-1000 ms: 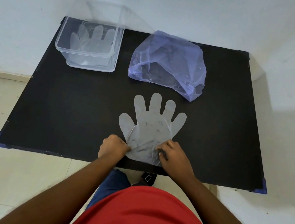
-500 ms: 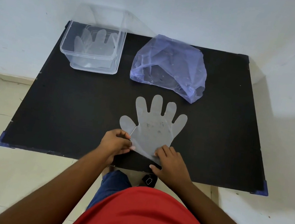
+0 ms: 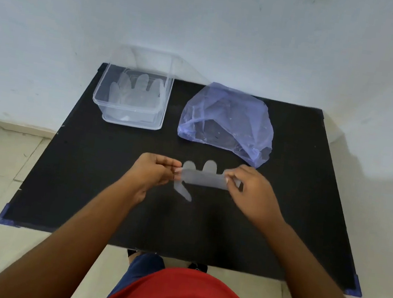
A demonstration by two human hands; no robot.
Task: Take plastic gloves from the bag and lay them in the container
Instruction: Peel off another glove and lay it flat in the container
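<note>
Left hand (image 3: 155, 172) and right hand (image 3: 250, 190) both pinching the glove (image 3: 202, 178), one end each, stretched between them above the table (image 3: 90, 179) (a bit blurry). Bag (image 3: 227, 121) just beyond, near the far edge. Container (image 3: 132, 97) to its left, another glove flat inside.

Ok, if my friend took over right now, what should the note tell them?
Left hand and right hand: each pinches one end of the same clear glove, held up above the black table.
Container: back left, gloves already lying inside.
Blue bag: back right, on the table.
Left to do: lay this glove in the container, then check the bag for more.
</note>
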